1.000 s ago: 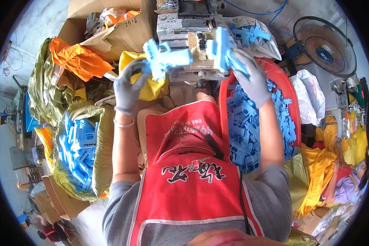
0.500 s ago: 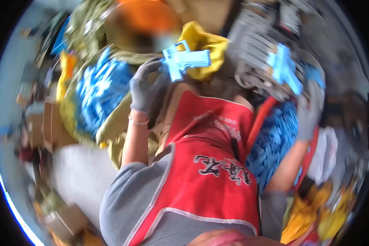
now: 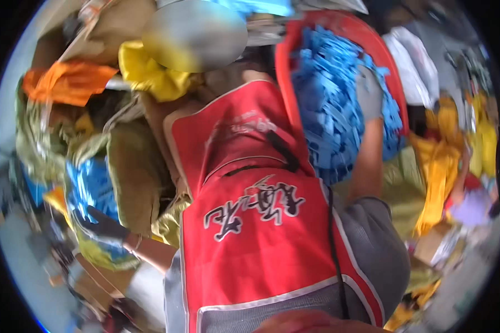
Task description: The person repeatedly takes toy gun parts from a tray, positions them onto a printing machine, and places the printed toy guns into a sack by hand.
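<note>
Many blue pcs [image 3: 330,83] are being partly covered by R hand [image 3: 369,93], grip unclear; L hand [image 3: 103,226], part-open, appar. empty, at sack [image 3: 136,180].

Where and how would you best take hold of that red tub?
Probably by the curved rim of the red tub, on its right side, from above: that edge stands bare, whereas blue plastic pieces fill the inside and the red apron lies close by its left side.
</note>
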`<state>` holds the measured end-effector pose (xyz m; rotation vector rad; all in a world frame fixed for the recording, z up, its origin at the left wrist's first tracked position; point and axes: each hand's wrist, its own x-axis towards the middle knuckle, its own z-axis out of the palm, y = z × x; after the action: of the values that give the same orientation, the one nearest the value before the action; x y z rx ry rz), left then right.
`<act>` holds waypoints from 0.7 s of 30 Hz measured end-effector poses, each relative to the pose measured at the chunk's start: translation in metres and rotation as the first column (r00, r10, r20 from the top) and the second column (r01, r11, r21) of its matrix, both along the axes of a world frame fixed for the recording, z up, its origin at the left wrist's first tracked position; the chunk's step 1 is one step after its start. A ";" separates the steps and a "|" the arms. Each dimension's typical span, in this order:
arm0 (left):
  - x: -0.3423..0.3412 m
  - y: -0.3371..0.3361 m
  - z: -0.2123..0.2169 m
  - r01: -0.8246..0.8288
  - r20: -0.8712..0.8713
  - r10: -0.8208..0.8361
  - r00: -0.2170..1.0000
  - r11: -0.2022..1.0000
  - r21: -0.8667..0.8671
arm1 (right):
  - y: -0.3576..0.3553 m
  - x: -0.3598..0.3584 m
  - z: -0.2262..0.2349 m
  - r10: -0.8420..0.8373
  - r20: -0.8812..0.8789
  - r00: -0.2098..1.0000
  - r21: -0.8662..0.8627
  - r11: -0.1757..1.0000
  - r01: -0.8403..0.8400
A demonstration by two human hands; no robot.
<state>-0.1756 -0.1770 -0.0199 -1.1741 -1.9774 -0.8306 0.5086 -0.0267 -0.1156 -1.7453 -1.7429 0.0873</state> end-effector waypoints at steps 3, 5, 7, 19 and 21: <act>0.028 0.041 -0.017 0.244 0.217 -0.221 0.951 0.966 -0.086 | -0.013 0.008 -0.031 -0.081 -0.001 0.997 -0.186 0.979 0.080; 0.047 0.066 -0.020 0.310 0.052 -0.307 0.950 0.921 -0.234 | -0.012 0.007 -0.063 -0.087 0.101 0.991 -0.335 0.935 0.117; 0.065 0.084 -0.021 0.511 0.253 -0.460 0.851 0.837 -0.196 | -0.011 -0.002 -0.091 -0.117 0.188 0.975 -0.412 0.892 0.186; 0.081 0.084 -0.024 0.510 0.282 -0.433 0.856 0.795 -0.328 | -0.013 0.092 -0.036 -0.019 -0.146 0.989 -0.508 0.859 -0.058; 0.082 0.092 -0.031 0.554 0.299 -0.472 0.829 0.766 -0.325 | -0.024 0.096 -0.030 -0.169 0.064 0.984 -0.465 0.867 0.179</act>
<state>-0.0940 -0.0853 -0.0514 -2.0179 -2.0716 -0.8540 0.6049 -0.0505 -0.1459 -2.2508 -1.6602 0.4489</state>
